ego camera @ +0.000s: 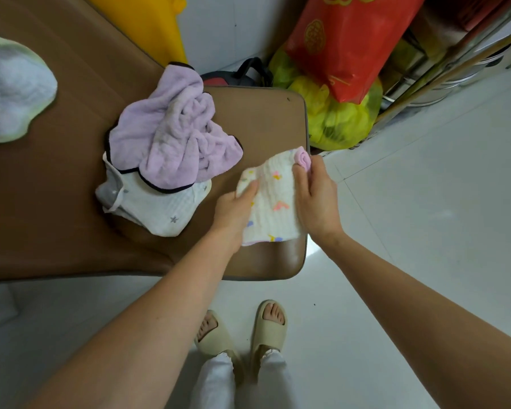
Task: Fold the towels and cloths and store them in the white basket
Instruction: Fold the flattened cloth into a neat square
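Head view looks down on a brown padded surface, a bed or bench, where both hands work a small white muslin cloth (pixel 270 202) printed with coloured shapes, near the corner closest to the person. Left hand (pixel 236 209) lies with fingers fairly straight, pressing the cloth's left edge, probably to pin it flat. Right hand (pixel 314 196) curls round the cloth's right edge and far corner, where a pink underside rolls up, likely to turn that side over into a fold. Just beside it, a crumpled lilac towel (pixel 174 128) with dark trim lies on a white star-print cloth (pixel 157 208), both unfolded and apparently waiting. The white basket is not in view. A red bag (pixel 345 39) stands on the floor beyond.
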